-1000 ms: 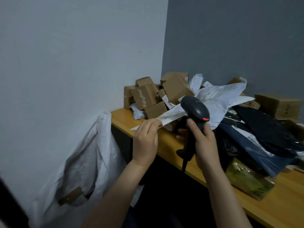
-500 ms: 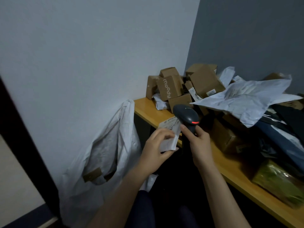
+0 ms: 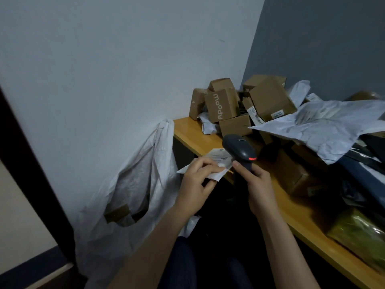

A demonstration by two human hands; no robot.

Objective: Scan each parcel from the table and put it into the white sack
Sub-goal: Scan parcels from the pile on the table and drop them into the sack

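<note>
The parcel (image 3: 217, 162) is a small, flat white packet, thin and a little crumpled, with a printed label on the face turned up toward the camera. The left hand (image 3: 194, 185) pinches it between thumb and curled fingers and holds it in the air just off the front edge of the table (image 3: 187, 130), near the table's left corner. Its long axis runs from lower left up to upper right, the upper end tucked close under the head of the scanner (image 3: 239, 148). The right hand (image 3: 258, 185) is wrapped round the dark scanner's handle, forefinger up under the head, where a red light shows. Left of the parcel lies open air down to the white sack (image 3: 133, 184), which hangs against the wall beside the table's end, its mouth gaping toward the person with a brown box (image 3: 117, 212) inside. Behind and to the right the table is crowded: cardboard boxes (image 3: 268, 99) piled in the corner and a large wrinkled mailing bag (image 3: 325, 130).
</note>
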